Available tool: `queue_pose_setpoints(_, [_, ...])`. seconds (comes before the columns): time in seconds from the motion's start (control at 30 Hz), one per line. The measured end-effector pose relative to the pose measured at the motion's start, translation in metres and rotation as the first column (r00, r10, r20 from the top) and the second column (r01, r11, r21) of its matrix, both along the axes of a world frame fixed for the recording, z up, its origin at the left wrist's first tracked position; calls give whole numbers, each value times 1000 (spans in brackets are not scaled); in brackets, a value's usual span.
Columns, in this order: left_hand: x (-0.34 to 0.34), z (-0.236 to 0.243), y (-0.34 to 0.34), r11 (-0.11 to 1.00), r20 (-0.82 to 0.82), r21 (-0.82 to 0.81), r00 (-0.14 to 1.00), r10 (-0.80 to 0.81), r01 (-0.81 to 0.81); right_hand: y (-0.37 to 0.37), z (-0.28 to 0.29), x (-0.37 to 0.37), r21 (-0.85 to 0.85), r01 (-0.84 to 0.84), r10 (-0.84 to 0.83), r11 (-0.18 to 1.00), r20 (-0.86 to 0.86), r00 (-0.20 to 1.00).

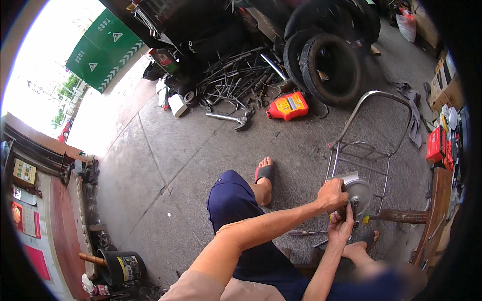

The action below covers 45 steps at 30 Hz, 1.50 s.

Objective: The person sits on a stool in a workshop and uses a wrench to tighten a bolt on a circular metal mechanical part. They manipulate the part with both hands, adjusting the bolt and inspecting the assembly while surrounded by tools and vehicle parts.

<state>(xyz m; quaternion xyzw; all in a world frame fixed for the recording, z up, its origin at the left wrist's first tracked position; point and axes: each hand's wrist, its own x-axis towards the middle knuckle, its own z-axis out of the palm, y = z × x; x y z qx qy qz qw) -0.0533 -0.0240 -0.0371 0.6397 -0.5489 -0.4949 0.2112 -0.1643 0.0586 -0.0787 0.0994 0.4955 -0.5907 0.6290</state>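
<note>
A round grey metal wheel (362, 193) with a hub in its middle is in front of me, at the lower end of a tubular metal cart frame (384, 173). My left hand (332, 195) is closed at the wheel's left side, fingers curled in. Just below it, my right hand (341, 228) is closed with its fingertips against the wheel near the hub. Whether a small part is pinched between them is hidden. A screwdriver (305, 233) lies on the floor left of my right hand. Beside my right wrist is a thin metal rod (320, 243).
Ahead lie a hammer (228, 119), a red bottle (287, 106) and a heap of metal tools (233, 83). Tyres (331, 70) stand at the back right. A wooden bench edge (434, 215) is at my right. A black bucket (123, 268) sits at the lower left.
</note>
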Motion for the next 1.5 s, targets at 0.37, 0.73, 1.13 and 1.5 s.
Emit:
queue_pose_setpoints(0.37, [-4, -4, -3, 1000, 79, 14, 997, -25, 24, 2, -11, -7, -26, -36, 36, 999, -8, 999])
queue_pose_setpoints(0.73, [8, -5, 0, 999, 157, -8, 986, -50, 52, 4, 0, 16, 26, -6, 13, 1000, -270, 963])
queue_pose_setpoints(1.13, [19, 8, -17, 983, 9, -34, 983, -182, 182, 9, 19, 2, 26, -158, 158, 987, -298, 941])
queue_pose_setpoints(1.5, [30, 156, -28, 976, -303, -168, 935, -185, 138, 21, 209, -238, 189, -259, 145, 947, -973, -182])
